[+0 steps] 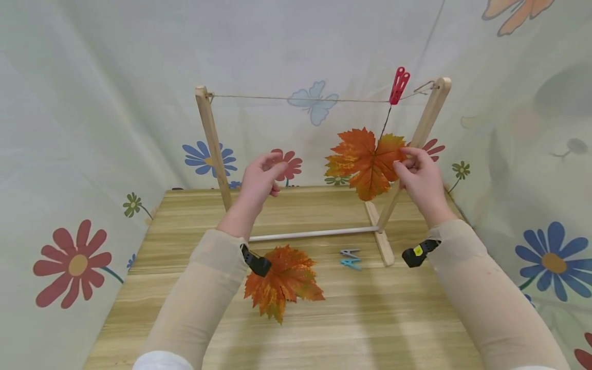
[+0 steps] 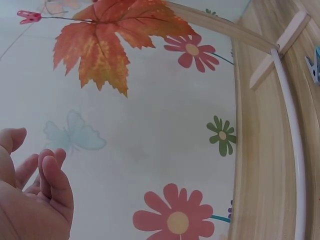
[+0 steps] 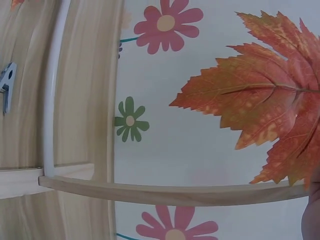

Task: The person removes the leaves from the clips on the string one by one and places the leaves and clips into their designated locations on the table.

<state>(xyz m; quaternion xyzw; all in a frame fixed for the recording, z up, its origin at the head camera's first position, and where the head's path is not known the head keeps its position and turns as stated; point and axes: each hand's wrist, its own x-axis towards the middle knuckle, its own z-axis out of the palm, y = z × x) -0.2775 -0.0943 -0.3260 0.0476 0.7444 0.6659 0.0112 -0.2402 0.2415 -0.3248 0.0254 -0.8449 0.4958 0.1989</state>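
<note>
An orange artificial maple leaf hangs by its thin dark stem from a red clothespin clipped on the string. My right hand pinches the right edge of this leaf between thumb and fingers. In the right wrist view only a sliver of that hand shows beside the leaf. Left of the leaf, my left hand is in the air with loosely bent fingers and nothing in it. On the table lies a second orange maple leaf, partly hidden by the left wrist camera.
The string runs between two wooden posts of a frame, joined low down by a white rod. A grey clothespin and a blue clothespin lie on the wooden table. Flower-printed cloth surrounds the table.
</note>
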